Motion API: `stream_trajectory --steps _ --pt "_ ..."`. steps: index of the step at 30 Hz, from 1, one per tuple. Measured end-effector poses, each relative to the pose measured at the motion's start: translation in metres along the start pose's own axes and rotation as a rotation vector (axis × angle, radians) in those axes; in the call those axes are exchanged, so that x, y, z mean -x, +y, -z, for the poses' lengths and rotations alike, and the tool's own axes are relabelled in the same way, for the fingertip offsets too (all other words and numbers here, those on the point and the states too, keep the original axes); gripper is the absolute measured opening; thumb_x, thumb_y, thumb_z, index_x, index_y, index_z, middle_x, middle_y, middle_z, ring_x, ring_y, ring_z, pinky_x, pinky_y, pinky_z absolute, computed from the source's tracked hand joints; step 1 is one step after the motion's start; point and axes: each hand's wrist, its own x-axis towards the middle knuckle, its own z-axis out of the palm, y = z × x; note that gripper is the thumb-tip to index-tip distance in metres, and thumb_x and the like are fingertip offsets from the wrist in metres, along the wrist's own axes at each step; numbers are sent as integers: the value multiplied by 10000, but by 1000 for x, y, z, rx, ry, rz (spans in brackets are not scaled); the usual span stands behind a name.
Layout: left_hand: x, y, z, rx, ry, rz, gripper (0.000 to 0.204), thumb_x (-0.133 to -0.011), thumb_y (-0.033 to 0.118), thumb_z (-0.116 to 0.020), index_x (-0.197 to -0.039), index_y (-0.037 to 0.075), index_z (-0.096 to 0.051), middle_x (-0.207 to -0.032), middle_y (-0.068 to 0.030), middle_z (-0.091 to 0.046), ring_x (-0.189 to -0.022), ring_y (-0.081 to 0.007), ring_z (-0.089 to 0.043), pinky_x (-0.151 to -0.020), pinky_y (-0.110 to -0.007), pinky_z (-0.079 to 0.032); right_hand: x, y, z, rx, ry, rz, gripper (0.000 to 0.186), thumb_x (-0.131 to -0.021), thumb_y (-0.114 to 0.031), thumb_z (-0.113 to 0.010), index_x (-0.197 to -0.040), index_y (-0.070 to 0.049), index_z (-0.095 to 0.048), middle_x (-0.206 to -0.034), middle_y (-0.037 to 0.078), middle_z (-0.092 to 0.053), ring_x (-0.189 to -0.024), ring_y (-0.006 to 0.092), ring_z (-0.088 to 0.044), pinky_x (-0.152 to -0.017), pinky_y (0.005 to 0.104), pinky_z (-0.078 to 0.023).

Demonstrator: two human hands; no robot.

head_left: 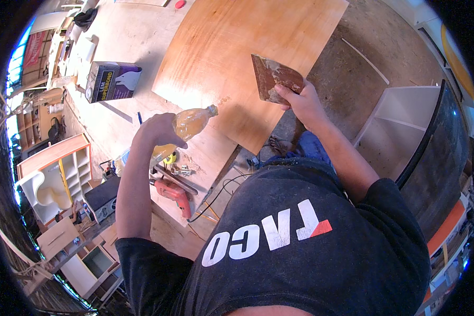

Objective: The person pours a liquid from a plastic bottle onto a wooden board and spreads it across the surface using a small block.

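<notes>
A clear plastic bottle (190, 123) of yellowish liquid lies tilted in my left hand (160, 130), whose fingers wrap round its body. The bottle's neck points to the right, over the near left part of a thin, light wooden panel (210, 52). A small yellowish patch (224, 100) shows on the panel close to the bottle's mouth. Pinched by one edge in my right hand (304, 102) is a flat brown scrap of board (268, 73), smeared with pale residue. I hold it above the panel's right part, and its lower edge hides some of the wood.
The panel rests on a pale worktable (137, 31), partly overhanging its edge. A rectangular can (113, 81) stands to the left. Nearer me are a red power drill (174, 196) with a black cable and a yellow tape measure (169, 158). A white cabinet (395, 124) stands right.
</notes>
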Motion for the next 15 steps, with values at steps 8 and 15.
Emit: stream_trajectory --steps 8,15 --pt "-3 -1 -3 15 -13 -23 880 -502 517 -939 -1211 52 -704 -1161 -186 -739 -1101 -358 -700 -984 -446 -542 -1 0 1 29 -15 10 340 -958 -238 -724 -1243 -55 -687 -1040 13 -738 -838 82 -664 -619 257 -547" --pt "-7 1 -9 74 -17 -22 894 -518 474 -947 -1259 43 -693 -1181 -194 -739 -1095 -354 -708 -983 -432 -545 -2 4 0 51 -51 1 349 -968 -247 -714 -1252 -47 -684 -1013 26 -737 -794 84 -658 -593 257 -549"
